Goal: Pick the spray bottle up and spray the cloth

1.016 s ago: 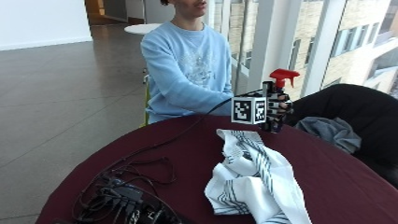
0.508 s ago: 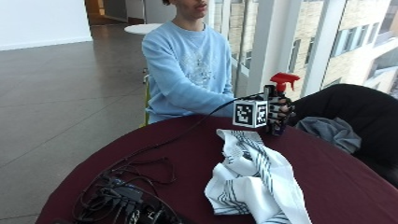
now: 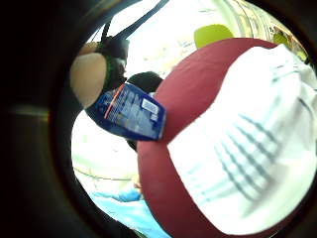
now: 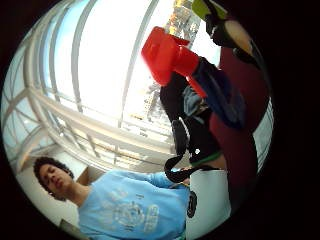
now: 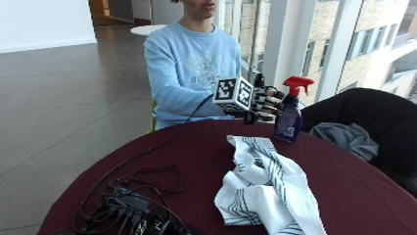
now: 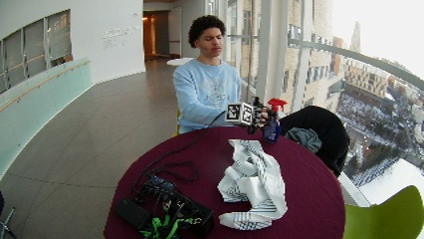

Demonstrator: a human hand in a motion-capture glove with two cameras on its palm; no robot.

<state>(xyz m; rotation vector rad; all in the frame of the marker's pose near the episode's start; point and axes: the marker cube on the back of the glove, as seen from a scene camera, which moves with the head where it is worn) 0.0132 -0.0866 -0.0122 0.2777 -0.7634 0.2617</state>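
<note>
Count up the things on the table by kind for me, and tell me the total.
Spray bottle, blue with a red trigger, gripped by the gloved right hand: 1
White striped cloth: 1
Grey cloth at the table's far edge: 1
Bundle of black cables and devices: 1
Total: 4

Tall windows (image 6: 311,59) light a grey tiled floor (image 6: 86,149), a round maroon table (image 6: 318,199) and a green chair (image 6: 391,219).

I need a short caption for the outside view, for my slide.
Gloved right hand grips the spray bottle at the table's far edge, beside the striped cloth.
</note>
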